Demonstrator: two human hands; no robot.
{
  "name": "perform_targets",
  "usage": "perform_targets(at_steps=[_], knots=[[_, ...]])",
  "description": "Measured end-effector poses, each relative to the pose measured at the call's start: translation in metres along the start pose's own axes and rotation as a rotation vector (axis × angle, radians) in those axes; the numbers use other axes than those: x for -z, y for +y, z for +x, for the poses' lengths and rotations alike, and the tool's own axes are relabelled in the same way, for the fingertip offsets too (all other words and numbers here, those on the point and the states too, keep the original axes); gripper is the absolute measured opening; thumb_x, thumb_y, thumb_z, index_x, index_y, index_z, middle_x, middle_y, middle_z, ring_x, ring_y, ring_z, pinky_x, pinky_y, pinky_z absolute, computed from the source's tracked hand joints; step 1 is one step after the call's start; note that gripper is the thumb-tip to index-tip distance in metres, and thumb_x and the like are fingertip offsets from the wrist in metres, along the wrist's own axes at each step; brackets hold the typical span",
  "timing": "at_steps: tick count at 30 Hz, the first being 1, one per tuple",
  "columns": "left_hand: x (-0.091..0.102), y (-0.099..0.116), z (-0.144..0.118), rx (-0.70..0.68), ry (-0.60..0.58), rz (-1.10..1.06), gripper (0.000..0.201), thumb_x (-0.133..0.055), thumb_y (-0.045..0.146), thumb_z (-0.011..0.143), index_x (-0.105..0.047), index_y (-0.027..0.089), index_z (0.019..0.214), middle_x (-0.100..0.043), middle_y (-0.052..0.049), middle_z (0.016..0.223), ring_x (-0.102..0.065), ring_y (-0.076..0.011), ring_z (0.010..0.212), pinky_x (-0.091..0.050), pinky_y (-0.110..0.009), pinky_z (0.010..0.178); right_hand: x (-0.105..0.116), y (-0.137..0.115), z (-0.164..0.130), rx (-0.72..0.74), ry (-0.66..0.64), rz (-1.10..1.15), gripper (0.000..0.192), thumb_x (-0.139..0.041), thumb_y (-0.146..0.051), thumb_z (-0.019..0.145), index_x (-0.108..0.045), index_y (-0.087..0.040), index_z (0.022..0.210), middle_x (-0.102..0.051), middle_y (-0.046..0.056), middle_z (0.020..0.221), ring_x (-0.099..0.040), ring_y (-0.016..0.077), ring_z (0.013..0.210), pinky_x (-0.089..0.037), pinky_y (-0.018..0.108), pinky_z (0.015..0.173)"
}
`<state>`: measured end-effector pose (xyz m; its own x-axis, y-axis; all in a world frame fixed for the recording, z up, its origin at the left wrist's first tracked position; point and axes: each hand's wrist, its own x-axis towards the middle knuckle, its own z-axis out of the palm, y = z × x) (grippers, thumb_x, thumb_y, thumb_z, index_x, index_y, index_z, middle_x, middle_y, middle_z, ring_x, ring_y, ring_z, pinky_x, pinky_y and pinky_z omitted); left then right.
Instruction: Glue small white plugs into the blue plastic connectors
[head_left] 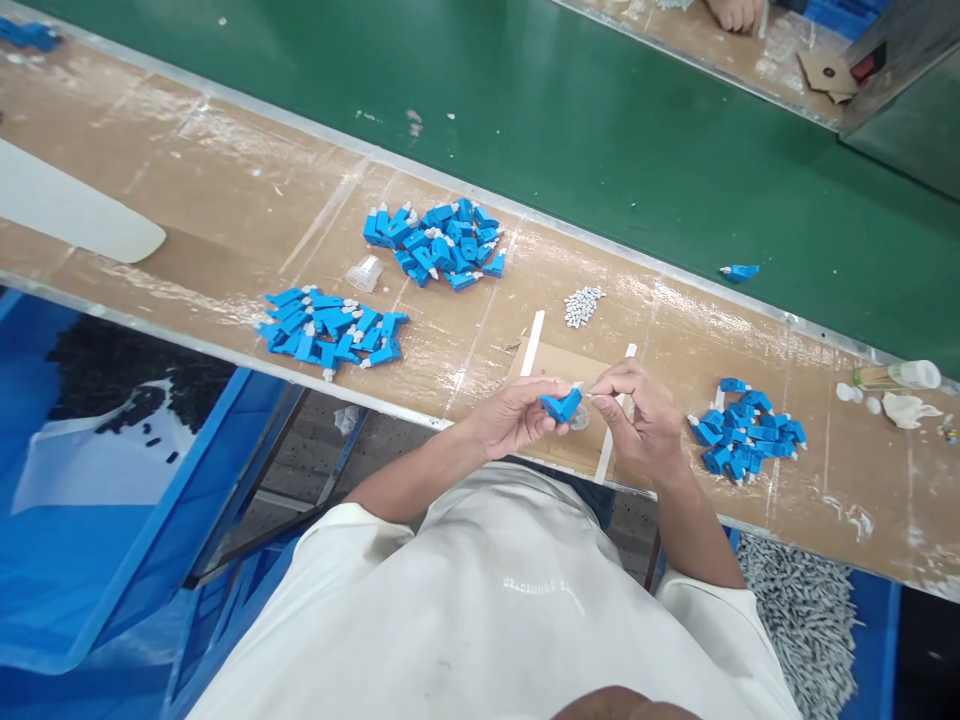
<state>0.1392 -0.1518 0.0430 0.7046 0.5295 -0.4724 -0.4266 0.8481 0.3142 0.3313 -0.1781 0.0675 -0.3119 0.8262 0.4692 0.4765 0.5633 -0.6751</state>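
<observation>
My left hand [517, 412] grips a small blue plastic part [562, 405] just above the near edge of the wooden bench [225, 200]. My right hand [636, 412] is closed right beside it, fingertips pinching something small and pale at the part's tip; what it is I cannot tell. A small clear piece [579, 420] shows just below the blue part. On the bench beyond my hands lies a little heap of grey pins [583, 305].
Piles of blue parts lie at the left [330, 332], at the back [436, 243] and at the right [746, 432]. One blue part [739, 271] lies on the green conveyor belt [600, 130]. A small bottle [900, 375] rests far right. Another person's hand [735, 14] shows at top.
</observation>
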Motion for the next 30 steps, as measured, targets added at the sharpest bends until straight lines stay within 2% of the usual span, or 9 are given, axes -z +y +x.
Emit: perform_targets(at_steps=[3, 7, 12, 19, 23, 25, 27, 30], knots=[[-0.001, 0.001, -0.001, 0.031, -0.005, -0.021, 0.013, -0.073, 0.011, 0.081, -0.062, 0.010, 0.075, -0.065, -0.001, 0.061, -0.065, -0.0091, 0.047, -0.047, -0.008, 0.040, 0.000, 0.003, 0.003, 0.071, -0.037, -0.008, 0.006, -0.057, -0.022, 0.100, -0.063, -0.023, 0.099, -0.069, 0.003, 0.083, -0.063, 0.0176, 0.075, -0.051, 0.033, 0.067], [-0.003, 0.001, -0.002, 0.061, 0.021, -0.022, 0.011, -0.067, 0.009, 0.086, -0.063, 0.009, 0.075, -0.066, -0.002, 0.061, -0.066, -0.0097, 0.047, -0.049, -0.009, 0.040, -0.001, 0.006, 0.003, 0.084, -0.072, -0.012, 0.007, -0.057, -0.019, 0.100, -0.063, -0.023, 0.099, -0.069, 0.004, 0.083, -0.064, 0.0184, 0.075, -0.051, 0.033, 0.067], [-0.005, 0.003, -0.003, 0.128, 0.070, -0.044, 0.018, -0.059, 0.006, 0.091, -0.062, 0.009, 0.073, -0.065, -0.002, 0.059, -0.063, -0.0075, 0.045, -0.048, -0.008, 0.041, 0.002, 0.007, 0.002, 0.178, -0.129, -0.099, 0.011, -0.056, -0.016, 0.100, -0.063, -0.023, 0.103, -0.069, 0.006, 0.086, -0.063, 0.0196, 0.078, -0.052, 0.035, 0.071], [0.004, 0.003, 0.004, 0.244, 0.015, -0.063, 0.017, -0.061, 0.009, 0.091, -0.062, 0.009, 0.074, -0.066, -0.004, 0.063, -0.063, -0.0065, 0.047, -0.047, -0.005, 0.043, 0.010, 0.010, 0.002, 0.319, -0.254, -0.222, 0.021, -0.051, -0.008, 0.098, -0.062, -0.022, 0.108, -0.067, 0.007, 0.086, -0.062, 0.0209, 0.081, -0.051, 0.036, 0.073], [0.008, 0.002, 0.007, 0.265, 0.021, -0.034, 0.021, -0.053, 0.008, 0.094, -0.063, 0.009, 0.076, -0.066, -0.003, 0.062, -0.064, -0.0067, 0.048, -0.047, -0.006, 0.043, 0.012, 0.014, -0.001, 0.339, -0.293, -0.206, 0.022, -0.049, -0.010, 0.100, -0.066, -0.022, 0.107, -0.067, 0.007, 0.084, -0.063, 0.0207, 0.082, -0.052, 0.036, 0.074], [0.010, 0.000, 0.007, 0.241, 0.026, -0.002, 0.019, -0.056, 0.008, 0.093, -0.063, 0.009, 0.076, -0.066, -0.003, 0.063, -0.064, -0.0067, 0.048, -0.048, -0.007, 0.044, 0.011, 0.016, -0.002, 0.309, -0.291, -0.175, 0.021, -0.052, -0.012, 0.099, -0.068, -0.023, 0.105, -0.068, 0.006, 0.083, -0.063, 0.0200, 0.080, -0.052, 0.035, 0.072], [0.011, -0.002, 0.006, 0.168, 0.008, 0.050, 0.014, -0.066, 0.012, 0.088, -0.063, 0.010, 0.074, -0.065, -0.001, 0.063, -0.063, -0.0063, 0.048, -0.049, -0.009, 0.046, 0.008, 0.017, -0.004, 0.259, -0.238, -0.099, 0.019, -0.057, -0.012, 0.098, -0.071, -0.023, 0.102, -0.070, 0.006, 0.083, -0.064, 0.0189, 0.077, -0.053, 0.034, 0.069], [0.010, -0.006, 0.001, 0.007, -0.060, 0.180, 0.027, -0.085, 0.027, 0.075, -0.063, 0.012, 0.075, -0.064, 0.001, 0.063, -0.062, -0.0069, 0.051, -0.053, -0.015, 0.052, 0.002, 0.019, -0.005, 0.101, -0.095, 0.148, 0.008, -0.069, -0.019, 0.094, -0.075, -0.024, 0.092, -0.073, 0.004, 0.078, -0.066, 0.0174, 0.071, -0.054, 0.032, 0.065]])
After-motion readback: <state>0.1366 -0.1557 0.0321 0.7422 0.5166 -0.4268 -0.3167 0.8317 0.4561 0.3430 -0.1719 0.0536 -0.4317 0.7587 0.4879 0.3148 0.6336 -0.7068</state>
